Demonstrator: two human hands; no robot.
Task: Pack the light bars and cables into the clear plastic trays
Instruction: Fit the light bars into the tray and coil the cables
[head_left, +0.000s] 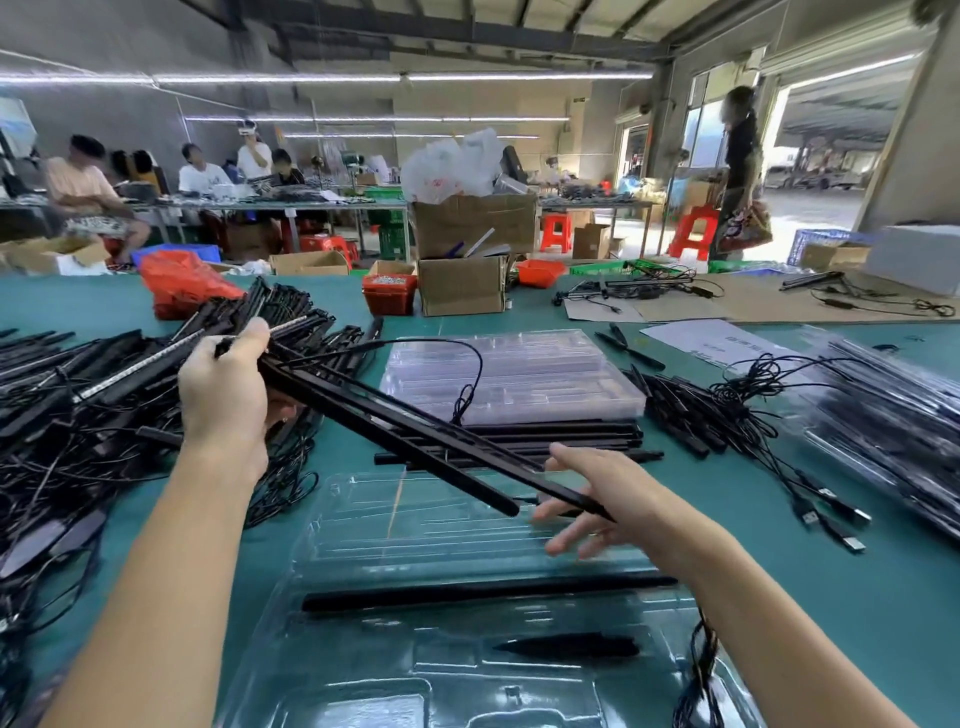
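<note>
A bundle of black light bars (395, 423) is gripped at its upper end by the left hand (226, 387), fingers curled round it. Its lower end is touched by the loosely spread fingers of the right hand (613, 501), above a clear plastic tray (415, 525) on the green worktop (810, 597). One light bar (483, 592) already lies in the tray. A stack of trays (519, 371) sits beyond.

Factory packing hall: long worktables (883, 597), seated workers (83, 187), cartons (462, 283)
</note>
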